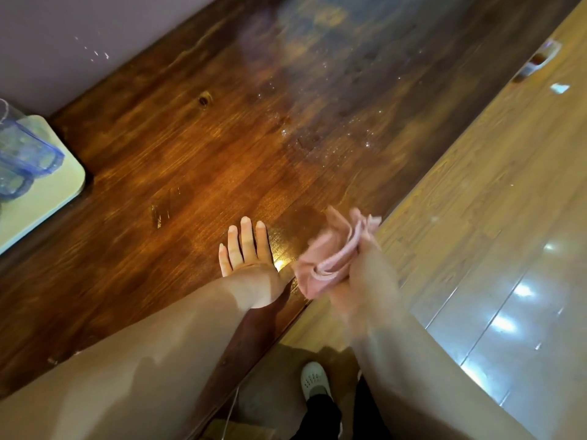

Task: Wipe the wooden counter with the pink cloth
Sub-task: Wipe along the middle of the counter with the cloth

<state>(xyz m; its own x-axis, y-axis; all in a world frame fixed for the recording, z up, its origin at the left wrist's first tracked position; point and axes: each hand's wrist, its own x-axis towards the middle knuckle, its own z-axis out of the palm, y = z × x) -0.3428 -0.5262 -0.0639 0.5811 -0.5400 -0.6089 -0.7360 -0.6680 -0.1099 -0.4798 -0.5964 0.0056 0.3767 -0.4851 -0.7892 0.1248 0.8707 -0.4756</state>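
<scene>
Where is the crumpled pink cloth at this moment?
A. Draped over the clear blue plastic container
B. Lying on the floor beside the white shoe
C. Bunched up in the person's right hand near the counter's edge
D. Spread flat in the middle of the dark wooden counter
C: the crumpled pink cloth is bunched in the right hand at the edge of the dark wooden counter, while the left hand rests flat on the wood.

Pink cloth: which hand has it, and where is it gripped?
The right hand grips the pink cloth by its bunched near end; the rest sticks out forward. The left hand holds nothing.
</scene>
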